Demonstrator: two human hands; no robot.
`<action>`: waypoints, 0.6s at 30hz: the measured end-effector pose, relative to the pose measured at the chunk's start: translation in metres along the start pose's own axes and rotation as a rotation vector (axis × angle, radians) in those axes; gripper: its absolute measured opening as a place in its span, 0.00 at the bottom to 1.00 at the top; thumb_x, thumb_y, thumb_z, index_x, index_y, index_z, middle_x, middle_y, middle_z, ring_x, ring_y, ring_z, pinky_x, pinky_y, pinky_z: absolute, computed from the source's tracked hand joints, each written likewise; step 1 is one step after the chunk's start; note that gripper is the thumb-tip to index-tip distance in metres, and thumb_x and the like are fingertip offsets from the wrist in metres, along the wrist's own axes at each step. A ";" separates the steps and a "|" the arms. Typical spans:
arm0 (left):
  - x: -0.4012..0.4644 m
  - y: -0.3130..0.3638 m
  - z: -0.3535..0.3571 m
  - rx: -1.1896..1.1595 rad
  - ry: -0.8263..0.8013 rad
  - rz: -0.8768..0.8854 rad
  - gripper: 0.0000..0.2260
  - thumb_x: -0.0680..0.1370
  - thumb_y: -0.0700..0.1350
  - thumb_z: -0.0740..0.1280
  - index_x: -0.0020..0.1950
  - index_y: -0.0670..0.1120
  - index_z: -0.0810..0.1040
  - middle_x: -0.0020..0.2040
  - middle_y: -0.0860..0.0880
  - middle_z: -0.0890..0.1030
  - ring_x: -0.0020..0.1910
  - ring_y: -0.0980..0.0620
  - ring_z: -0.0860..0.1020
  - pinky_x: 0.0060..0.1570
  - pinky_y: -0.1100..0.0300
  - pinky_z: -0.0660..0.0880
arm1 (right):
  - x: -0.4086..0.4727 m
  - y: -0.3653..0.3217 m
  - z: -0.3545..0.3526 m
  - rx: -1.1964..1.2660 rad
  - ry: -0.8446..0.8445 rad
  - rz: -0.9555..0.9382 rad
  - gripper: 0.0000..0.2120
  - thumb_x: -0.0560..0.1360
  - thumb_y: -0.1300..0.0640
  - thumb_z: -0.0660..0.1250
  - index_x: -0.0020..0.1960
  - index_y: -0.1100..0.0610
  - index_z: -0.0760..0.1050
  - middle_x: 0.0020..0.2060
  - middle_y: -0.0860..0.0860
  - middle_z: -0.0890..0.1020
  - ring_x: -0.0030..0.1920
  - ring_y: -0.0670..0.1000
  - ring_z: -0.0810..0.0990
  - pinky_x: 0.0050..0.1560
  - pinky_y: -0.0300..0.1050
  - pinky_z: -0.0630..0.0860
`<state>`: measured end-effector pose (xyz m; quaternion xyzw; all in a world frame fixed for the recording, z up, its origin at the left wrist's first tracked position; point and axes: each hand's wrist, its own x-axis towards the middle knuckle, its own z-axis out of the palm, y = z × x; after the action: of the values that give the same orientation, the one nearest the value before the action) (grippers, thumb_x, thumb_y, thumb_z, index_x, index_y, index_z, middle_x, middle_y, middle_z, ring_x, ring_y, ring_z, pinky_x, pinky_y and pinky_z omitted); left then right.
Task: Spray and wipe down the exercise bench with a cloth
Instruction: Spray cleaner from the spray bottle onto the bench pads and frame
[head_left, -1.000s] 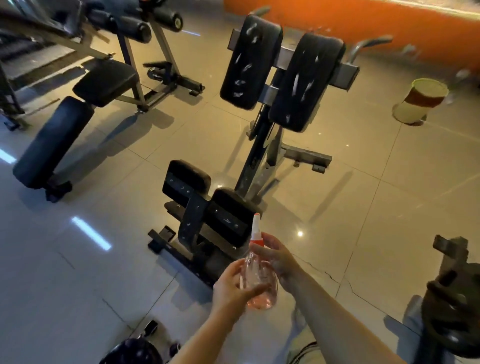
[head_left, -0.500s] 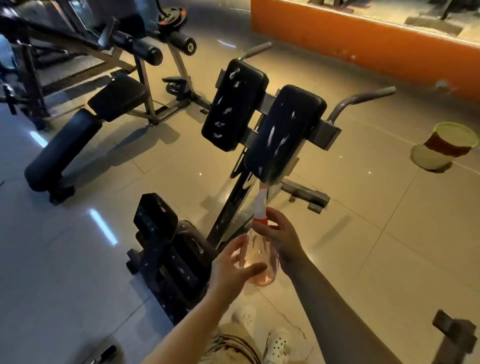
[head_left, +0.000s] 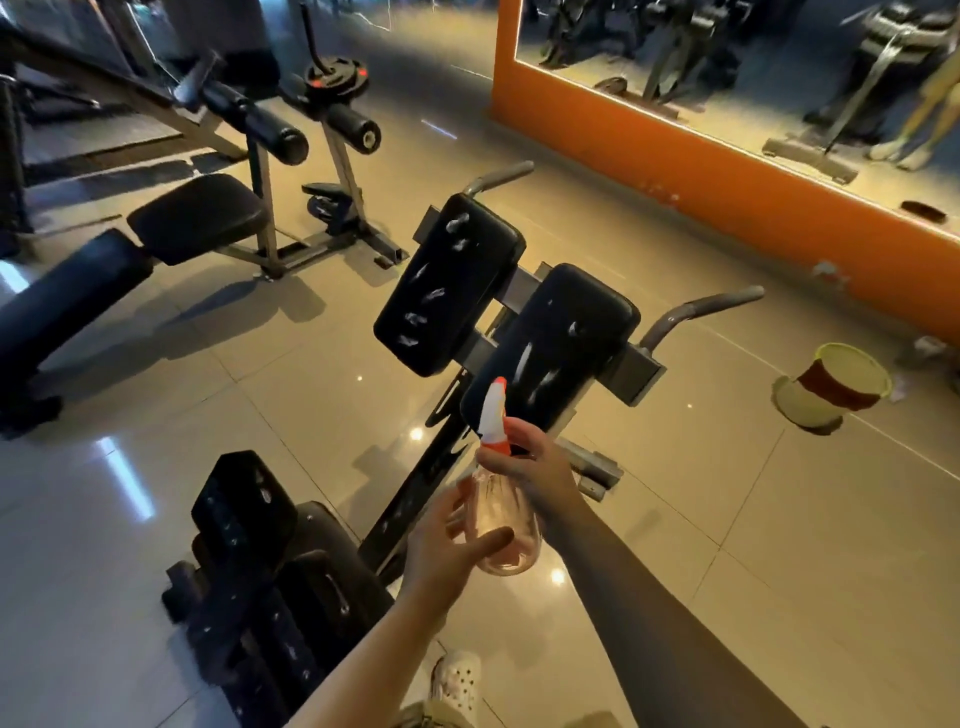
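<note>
bench pads (head_left: 550, 338) nearer than before

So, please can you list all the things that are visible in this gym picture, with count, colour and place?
bench pads: two, black, torn, centre
lower pads: black, torn, bottom left
spray bottle: one, clear pink, white and orange top, centre bottom
second bench: one, black, left
weight plate: black, top centre
bucket: one, yellow-green and red, tipped, right
wall: orange, with mirror, top right
shoe: one, white, bottom
left hand: one, fingers against bottle
right hand: one, grips bottle neck
</note>
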<state>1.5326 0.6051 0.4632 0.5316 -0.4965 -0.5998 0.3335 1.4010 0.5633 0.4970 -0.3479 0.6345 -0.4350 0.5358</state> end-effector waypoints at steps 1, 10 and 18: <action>0.003 0.000 -0.003 -0.008 0.008 -0.009 0.37 0.58 0.69 0.76 0.64 0.63 0.69 0.60 0.60 0.77 0.58 0.59 0.77 0.55 0.62 0.77 | 0.004 -0.001 0.002 -0.004 -0.016 0.021 0.24 0.71 0.55 0.76 0.62 0.44 0.69 0.59 0.48 0.76 0.59 0.54 0.76 0.61 0.56 0.76; 0.015 -0.018 0.006 -0.097 0.117 -0.077 0.30 0.65 0.50 0.76 0.65 0.55 0.70 0.59 0.56 0.77 0.55 0.61 0.77 0.41 0.74 0.74 | 0.035 0.009 0.003 -0.134 -0.214 0.138 0.29 0.70 0.54 0.76 0.65 0.43 0.67 0.66 0.49 0.71 0.64 0.56 0.72 0.65 0.58 0.74; 0.011 -0.053 0.063 -0.240 0.375 -0.247 0.31 0.66 0.48 0.79 0.66 0.58 0.72 0.60 0.54 0.78 0.60 0.51 0.79 0.54 0.50 0.80 | 0.075 0.045 -0.030 -0.275 -0.642 0.151 0.38 0.67 0.51 0.78 0.72 0.51 0.63 0.61 0.50 0.75 0.57 0.51 0.79 0.55 0.47 0.80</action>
<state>1.4765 0.6253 0.4061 0.6468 -0.2822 -0.5815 0.4047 1.3587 0.5174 0.4283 -0.4878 0.5103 -0.1732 0.6868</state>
